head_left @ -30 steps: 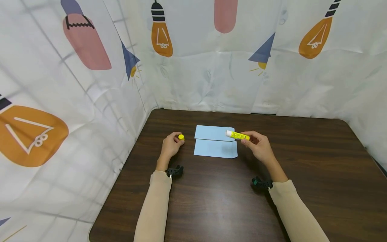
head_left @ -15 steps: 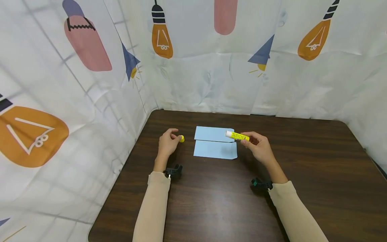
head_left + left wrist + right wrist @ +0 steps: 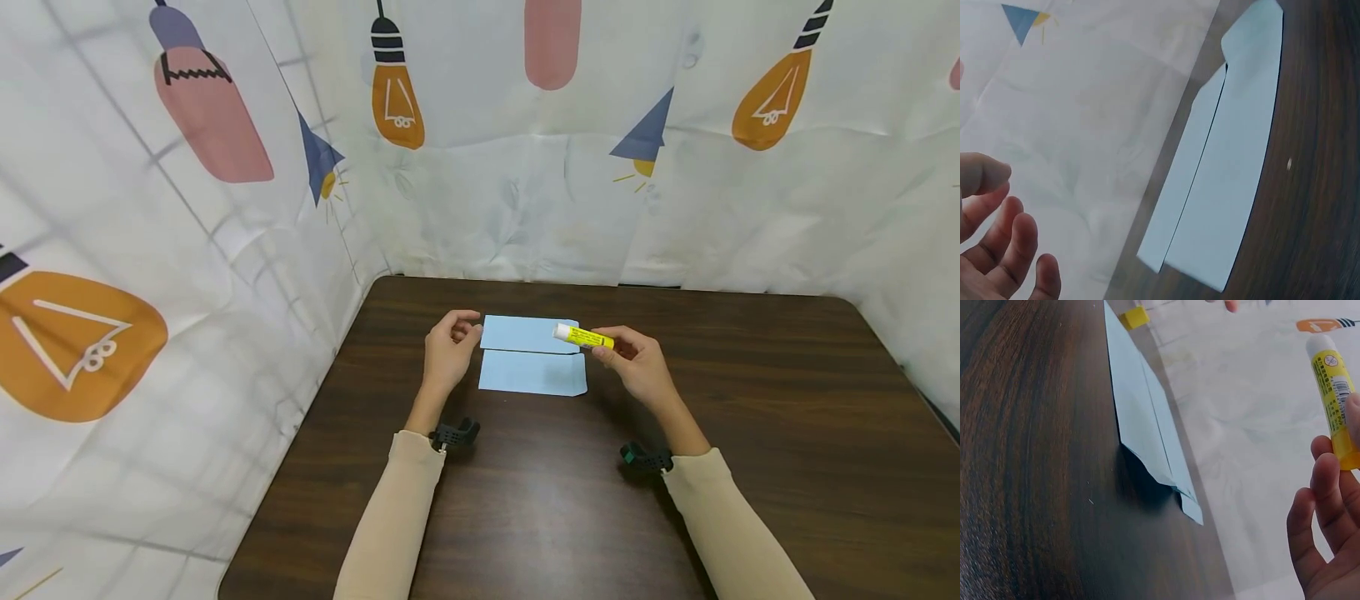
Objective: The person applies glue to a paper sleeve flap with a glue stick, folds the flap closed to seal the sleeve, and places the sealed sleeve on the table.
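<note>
A light blue folded paper [image 3: 532,372] lies on the table, with a dark seam running lengthwise between its two panels. Its right end lifts off the tabletop in the right wrist view. My right hand [image 3: 641,367] pinches an uncapped yellow glue stick [image 3: 583,336] above that end, white tip pointing left. Beside the paper's left edge is my left hand [image 3: 448,350], its fingers loosely bent and holding nothing, as the left wrist view shows [image 3: 1004,244]. The yellow cap [image 3: 1135,317] stands on the table past the paper's far end in the right wrist view; my left hand hides it in the head view.
The dark wood-grain table [image 3: 750,400] reaches back to a white printed curtain [image 3: 480,208], which also hangs along the left side. Each wrist wears a black strap [image 3: 455,433]. A small pale speck [image 3: 1289,164] lies on the table near the paper.
My left hand has let go of the yellow cap and moved right to the paper's left edge. My right hand keeps the glue stick in nearly the same place.
</note>
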A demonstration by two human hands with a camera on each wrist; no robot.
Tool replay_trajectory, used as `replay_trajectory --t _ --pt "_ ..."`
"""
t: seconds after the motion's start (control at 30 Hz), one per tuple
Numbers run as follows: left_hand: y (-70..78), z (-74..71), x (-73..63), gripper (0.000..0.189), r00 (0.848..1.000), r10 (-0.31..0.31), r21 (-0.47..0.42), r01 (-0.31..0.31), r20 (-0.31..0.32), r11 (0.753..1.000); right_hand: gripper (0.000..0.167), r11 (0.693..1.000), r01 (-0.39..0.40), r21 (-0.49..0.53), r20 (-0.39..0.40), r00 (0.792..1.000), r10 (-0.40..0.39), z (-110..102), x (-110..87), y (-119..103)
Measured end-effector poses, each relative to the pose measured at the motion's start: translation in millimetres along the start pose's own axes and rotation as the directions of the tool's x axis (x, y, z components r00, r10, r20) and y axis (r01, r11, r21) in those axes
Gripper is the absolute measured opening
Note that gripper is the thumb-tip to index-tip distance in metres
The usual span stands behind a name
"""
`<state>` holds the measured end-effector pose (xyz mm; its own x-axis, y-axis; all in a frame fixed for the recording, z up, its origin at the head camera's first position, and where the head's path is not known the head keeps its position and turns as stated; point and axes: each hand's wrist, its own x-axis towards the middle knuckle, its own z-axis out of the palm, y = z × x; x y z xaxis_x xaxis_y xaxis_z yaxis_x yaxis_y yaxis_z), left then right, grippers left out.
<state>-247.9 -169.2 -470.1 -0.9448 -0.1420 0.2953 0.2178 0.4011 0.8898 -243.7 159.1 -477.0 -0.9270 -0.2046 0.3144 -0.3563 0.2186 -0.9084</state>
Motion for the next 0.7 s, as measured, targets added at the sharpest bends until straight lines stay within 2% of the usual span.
replay_trajectory --t 0.2,0.43,0.7 --pt "8.7 15.8 -4.3 0.017 0.999 -0.011 -0.120 0.017 0.049 0.993 0.030 1.000 0.003 0.020 0.000 1.000 -0.003 2.8 0.4 -1.2" --pt "15.8 30.3 -9.6 0.020 0.992 -0.028 -0.297 0.064 0.125 0.953 0.029 0.998 0.007 0.056 0.007 1.000 -0.007 5.2 2.5 0.3" --pt "15.6 45.9 -16.3 0.024 0.975 0.022 -0.407 0.072 0.223 0.911 0.029 0.999 -0.002 0.050 0.001 1.000 0.002 11.6 -0.2 -1.5"
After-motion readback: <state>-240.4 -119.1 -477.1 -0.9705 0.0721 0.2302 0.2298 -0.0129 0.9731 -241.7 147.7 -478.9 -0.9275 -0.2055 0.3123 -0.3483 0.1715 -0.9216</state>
